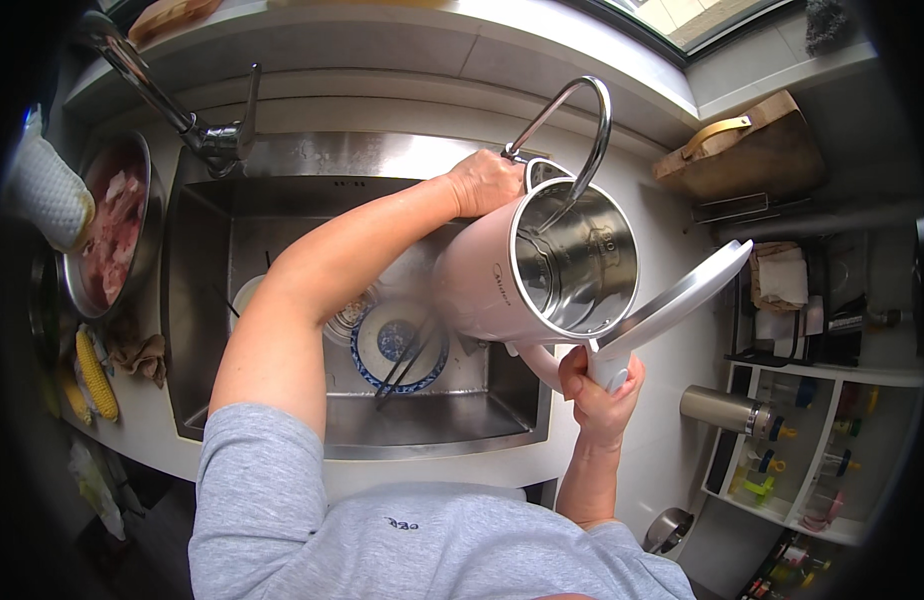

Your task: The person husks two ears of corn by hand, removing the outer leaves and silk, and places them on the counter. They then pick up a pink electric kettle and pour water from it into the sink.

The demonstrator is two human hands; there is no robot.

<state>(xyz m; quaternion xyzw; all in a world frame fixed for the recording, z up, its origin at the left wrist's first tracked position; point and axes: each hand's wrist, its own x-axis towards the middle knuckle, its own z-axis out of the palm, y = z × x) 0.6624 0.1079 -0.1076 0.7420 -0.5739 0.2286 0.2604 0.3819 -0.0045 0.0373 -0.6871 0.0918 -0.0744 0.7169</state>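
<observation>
My right hand (604, 394) grips the handle of a pale pink Midea electric kettle (477, 262). The kettle tilts over the right side of the sink, its steel inside facing me. Its white lid (675, 300) stands hinged up above my right hand. The thin, curved chrome tap (600, 112) reaches over the kettle's mouth. Whether water is running from it is hard to make out. My left hand (488, 184) is bent at the base of that tap, behind the kettle's spout; its fingertips are hidden.
In the steel sink (432, 442) lie a blue-rimmed bowl (364, 330) and dark chopsticks (405, 367). A larger tap (214, 139) rises at the back left. Left of the sink are a metal bowl of raw meat (116, 232) and corn (95, 375). A steel flask (724, 411) lies to the right.
</observation>
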